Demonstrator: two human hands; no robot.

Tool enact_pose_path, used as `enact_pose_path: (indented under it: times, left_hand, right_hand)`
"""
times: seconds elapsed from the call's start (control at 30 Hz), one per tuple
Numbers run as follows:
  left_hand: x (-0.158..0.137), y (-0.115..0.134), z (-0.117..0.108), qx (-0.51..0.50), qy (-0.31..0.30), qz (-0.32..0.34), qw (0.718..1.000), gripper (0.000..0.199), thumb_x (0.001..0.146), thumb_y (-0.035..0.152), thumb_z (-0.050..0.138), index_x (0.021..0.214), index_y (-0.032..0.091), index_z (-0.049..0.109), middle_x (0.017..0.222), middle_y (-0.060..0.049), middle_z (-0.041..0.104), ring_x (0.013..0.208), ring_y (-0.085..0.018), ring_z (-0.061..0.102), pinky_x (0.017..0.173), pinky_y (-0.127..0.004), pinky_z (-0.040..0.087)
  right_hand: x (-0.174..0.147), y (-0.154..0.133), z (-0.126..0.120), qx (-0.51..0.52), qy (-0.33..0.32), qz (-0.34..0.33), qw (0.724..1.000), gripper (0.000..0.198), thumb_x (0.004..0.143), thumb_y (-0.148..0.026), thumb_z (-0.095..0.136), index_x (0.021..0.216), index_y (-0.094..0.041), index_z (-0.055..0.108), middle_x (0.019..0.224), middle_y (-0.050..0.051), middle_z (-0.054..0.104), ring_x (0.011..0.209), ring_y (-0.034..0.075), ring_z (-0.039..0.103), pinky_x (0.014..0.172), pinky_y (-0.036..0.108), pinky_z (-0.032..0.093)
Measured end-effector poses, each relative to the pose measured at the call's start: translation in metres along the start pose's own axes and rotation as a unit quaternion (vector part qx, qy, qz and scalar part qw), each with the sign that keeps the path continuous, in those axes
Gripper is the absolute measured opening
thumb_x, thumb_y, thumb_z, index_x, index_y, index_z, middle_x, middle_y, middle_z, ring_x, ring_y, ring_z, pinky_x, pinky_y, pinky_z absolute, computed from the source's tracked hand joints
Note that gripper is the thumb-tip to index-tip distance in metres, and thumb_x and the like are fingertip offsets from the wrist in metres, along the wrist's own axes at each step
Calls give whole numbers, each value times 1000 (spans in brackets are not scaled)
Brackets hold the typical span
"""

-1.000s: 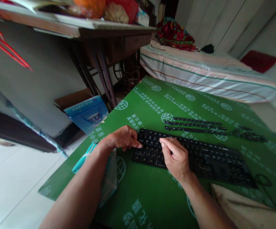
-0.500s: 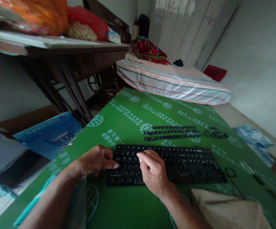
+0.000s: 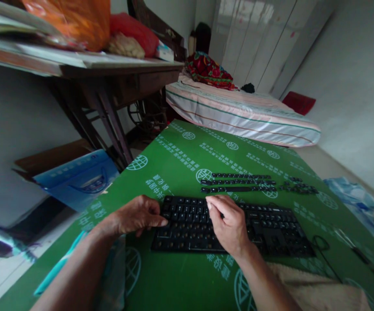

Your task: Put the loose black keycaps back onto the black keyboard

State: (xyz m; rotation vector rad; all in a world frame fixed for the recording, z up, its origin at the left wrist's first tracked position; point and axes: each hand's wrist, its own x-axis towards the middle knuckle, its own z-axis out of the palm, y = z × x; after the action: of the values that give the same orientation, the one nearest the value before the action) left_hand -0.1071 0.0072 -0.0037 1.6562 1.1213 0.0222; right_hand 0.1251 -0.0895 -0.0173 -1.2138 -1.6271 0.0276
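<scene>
A black keyboard (image 3: 187, 244) lies on the green table. Its lower rows show bare key mounts, while keycaps still sit on the upper rows. My left hand (image 3: 143, 214) grips the keyboard's left end, thumb on top and fingers curled at the side. Over the middle of the upper key rows, my right hand (image 3: 228, 222) is closed with its fingers bent; whatever may be in it is hidden. Removed black keycaps (image 3: 238, 189) are lined up in rows behind the keyboard. A looser group of keycaps (image 3: 298, 187) lies to their right.
A tan cloth (image 3: 319, 287) lies at the front right, near the keyboard cable (image 3: 327, 263) and a thin tool (image 3: 351, 246). By my left forearm is a turquoise-edged item (image 3: 60, 263). Beyond the green table (image 3: 187, 160) stand a bed (image 3: 245, 110) and a wooden table (image 3: 118, 71).
My right hand has moved to the right along the upper key rows. My left hand keeps its place at the keyboard's left end. The whole view has shifted slightly.
</scene>
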Motion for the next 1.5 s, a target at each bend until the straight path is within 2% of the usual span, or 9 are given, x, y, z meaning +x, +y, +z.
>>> enact_pose_path:
  times: [0.1,0.3,0.53,0.73,0.87,1.03,1.17,1.3,1.5]
  left_hand:
    - [0,-1,1,0,2,1,1000,44,56,56,68,55,17,47,48,5,47,38,-8,43,36,-19,34]
    - [1,-5,3,6,17,4,1000,41,56,52,67,55,18,46,46,5,45,36,-8,42,34,-19,32]
    - [1,-6,1,-3,4,7,1000,44,56,55,67,53,18,44,44,7,41,35,-7,40,34,-19,31]
    - [0,-5,0,-11,-7,8,1000,47,58,61,65,55,17,48,46,6,46,36,-7,43,35,-19,33]
    - [0,-5,0,-11,-5,-1,1000,51,60,66,62,57,17,48,48,5,49,36,-7,42,34,-18,32]
    - [1,-6,1,-6,0,-8,1000,54,60,70,59,57,17,48,47,5,49,35,-6,41,34,-18,30]
    - [2,-8,1,-18,-2,-5,1000,54,61,70,60,56,17,48,47,6,48,35,-6,40,34,-17,30]
    - [1,-9,1,-14,0,-1,1000,52,62,68,60,57,17,48,47,5,49,35,-6,41,33,-17,30]
    - [3,-13,1,-10,-1,-3,1000,50,65,65,59,58,17,48,48,5,49,35,-6,41,33,-17,30]
  right_hand:
    - [10,8,-11,-23,1,8,1000,21,84,-9,51,94,-17,69,85,8,71,79,17,64,74,32,55]
    - [35,35,-28,-76,-38,34,996,19,83,-17,53,88,-20,71,85,6,73,78,17,66,75,31,55]
    - [54,69,-36,-124,-53,65,989,20,82,-22,53,87,-20,72,87,5,73,80,18,68,79,31,53]
    - [66,94,-30,-220,-154,97,958,23,83,-21,51,92,-20,72,90,6,71,81,17,66,75,29,51]
    - [76,105,-21,-247,-221,88,939,18,81,-20,57,88,-22,73,89,5,70,82,18,64,75,29,49]
    - [91,114,-9,-276,-304,70,909,14,81,-19,60,87,-22,72,95,6,68,93,19,60,83,29,44]
    - [100,119,-3,-294,-359,57,884,13,81,-22,62,89,-22,72,95,6,67,92,19,59,82,29,43]
    - [105,122,0,-297,-397,46,867,15,81,-25,63,93,-23,72,95,5,67,92,19,59,81,29,43]
    - [109,126,4,-296,-418,41,858,18,80,-24,63,96,-22,72,100,6,68,95,19,60,82,28,43]
